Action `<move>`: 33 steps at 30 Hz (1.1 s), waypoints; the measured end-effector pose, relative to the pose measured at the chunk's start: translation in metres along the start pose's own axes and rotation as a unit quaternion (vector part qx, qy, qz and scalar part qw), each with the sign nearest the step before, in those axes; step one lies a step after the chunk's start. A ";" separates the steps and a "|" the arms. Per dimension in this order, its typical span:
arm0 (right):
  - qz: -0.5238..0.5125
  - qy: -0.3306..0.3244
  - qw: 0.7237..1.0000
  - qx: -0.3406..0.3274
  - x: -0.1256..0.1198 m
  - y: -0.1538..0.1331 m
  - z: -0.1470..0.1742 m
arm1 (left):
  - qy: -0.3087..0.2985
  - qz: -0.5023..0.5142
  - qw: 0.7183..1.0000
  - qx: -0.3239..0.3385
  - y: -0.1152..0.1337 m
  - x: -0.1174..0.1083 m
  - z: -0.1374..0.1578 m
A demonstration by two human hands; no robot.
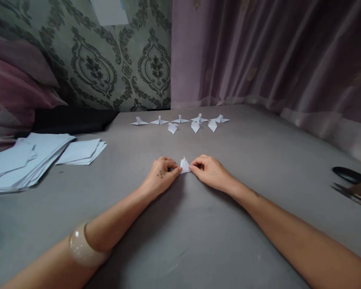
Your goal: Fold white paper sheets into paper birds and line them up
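Note:
A small folded white paper piece (185, 165) with pointed tips stands between my two hands, above the middle of the grey tabletop (216, 233). My left hand (163, 173) pinches its left lower edge between thumb and fingers. From the other side, my right hand (209, 171) pinches the right edge the same way. Beyond them, several finished-looking paper cranes (180, 119) with spread wings line the back of the table. In front of that row lie three folded paper pieces (195, 127) with pointed ends.
At the left lies a stack of white paper sheets (45, 150), with smaller paper squares (80, 151) beside it. Scissors (350, 193) and a black oval object (350, 175) are at the right edge. A purple curtain (222, 52) and patterned wall (126, 60) bound the back.

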State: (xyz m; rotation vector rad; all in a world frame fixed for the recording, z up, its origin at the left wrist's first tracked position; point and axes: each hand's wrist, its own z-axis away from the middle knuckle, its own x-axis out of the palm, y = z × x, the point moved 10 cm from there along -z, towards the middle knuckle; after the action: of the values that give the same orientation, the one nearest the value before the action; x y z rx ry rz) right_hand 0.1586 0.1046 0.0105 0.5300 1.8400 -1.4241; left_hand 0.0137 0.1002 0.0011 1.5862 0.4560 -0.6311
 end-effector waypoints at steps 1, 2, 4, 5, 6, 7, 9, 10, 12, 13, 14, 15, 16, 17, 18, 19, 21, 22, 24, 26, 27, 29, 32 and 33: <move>0.000 0.001 1.000 0.001 0.000 0.001 0.000 | 0.000 0.000 1.000 -0.004 0.000 -0.001 0.000; 0.001 0.003 1.000 0.002 0.000 0.001 0.000 | -0.002 -0.001 1.000 -0.006 0.000 -0.001 -0.001; 0.003 0.006 1.000 0.002 0.000 0.001 0.000 | -0.009 -0.003 1.000 -0.006 0.002 -0.001 -0.001; 0.004 0.008 1.000 0.003 0.000 0.000 0.000 | -0.012 -0.003 1.000 -0.006 0.003 -0.001 -0.001; 0.004 0.010 1.000 0.005 -0.001 0.000 0.000 | -0.015 -0.003 1.000 -0.005 0.004 -0.001 -0.001; 0.004 0.011 1.000 0.006 -0.001 0.000 0.000 | -0.018 -0.001 1.000 -0.006 0.004 -0.001 -0.001; 0.004 0.011 1.000 0.008 -0.002 -0.001 0.000 | -0.021 0.002 1.000 -0.006 0.006 -0.001 0.000; 0.004 0.011 1.000 0.010 -0.002 -0.001 0.000 | -0.021 0.003 1.000 -0.007 0.006 -0.001 0.000; 0.004 0.012 1.000 0.013 -0.002 -0.001 -0.001 | -0.016 0.004 1.000 -0.006 0.007 -0.002 0.000; 0.004 0.012 1.000 0.015 -0.002 0.000 -0.001 | -0.014 0.004 1.000 -0.004 0.007 -0.002 0.000; 0.003 0.013 1.000 0.017 -0.002 0.000 -0.002 | -0.011 0.003 1.000 -0.001 0.007 -0.002 0.000; 0.003 0.013 1.000 0.018 -0.001 0.001 -0.002 | -0.008 0.002 1.000 0.003 0.008 -0.002 0.000; 0.002 0.013 1.000 0.019 -0.001 0.001 -0.002 | -0.006 0.001 1.000 0.009 0.008 -0.002 -0.001; 0.001 0.013 1.000 0.020 -0.001 0.001 -0.002 | -0.006 -0.001 1.000 0.014 0.008 -0.002 -0.001; 0.000 0.012 1.000 0.020 -0.001 0.001 -0.002 | -0.007 -0.003 1.000 0.019 0.009 -0.002 -0.001; -0.001 0.011 1.000 0.021 -0.001 0.001 -0.002 | -0.006 -0.006 1.000 0.022 0.009 -0.002 -0.001; -0.003 0.009 1.000 0.024 -0.001 0.001 -0.002 | -0.002 -0.013 1.000 0.021 0.009 -0.002 -0.002; -0.003 0.008 1.000 0.026 -0.001 0.001 -0.001 | -0.001 -0.016 1.000 0.018 0.008 -0.003 -0.002; 0.002 0.006 1.000 0.030 -0.001 0.001 -0.001 | -0.001 -0.024 1.000 0.015 0.009 -0.003 -0.002; 0.007 0.004 0.999 0.033 0.000 0.001 -0.001 | -0.004 -0.035 0.999 0.019 0.011 -0.002 -0.001; 0.010 0.003 0.999 0.034 0.000 0.001 0.000 | -0.003 -0.043 0.999 0.022 0.012 -0.002 0.000; 0.016 0.008 0.999 0.033 0.000 0.000 0.000 | 0.005 -0.067 0.997 0.031 0.014 -0.002 0.003; 0.031 0.020 0.999 0.021 0.000 -0.002 0.002 | 0.027 -0.098 0.993 0.064 0.018 -0.002 0.007; 0.036 0.024 0.999 0.014 0.000 -0.003 0.003 | 0.031 -0.107 0.990 0.090 0.023 -0.001 0.009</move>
State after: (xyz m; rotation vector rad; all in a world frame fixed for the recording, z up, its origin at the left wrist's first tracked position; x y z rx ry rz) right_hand 0.1576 0.1012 0.0124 0.6434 1.8234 -1.4026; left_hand 0.0259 0.0886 0.0190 1.7458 0.6367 -0.8050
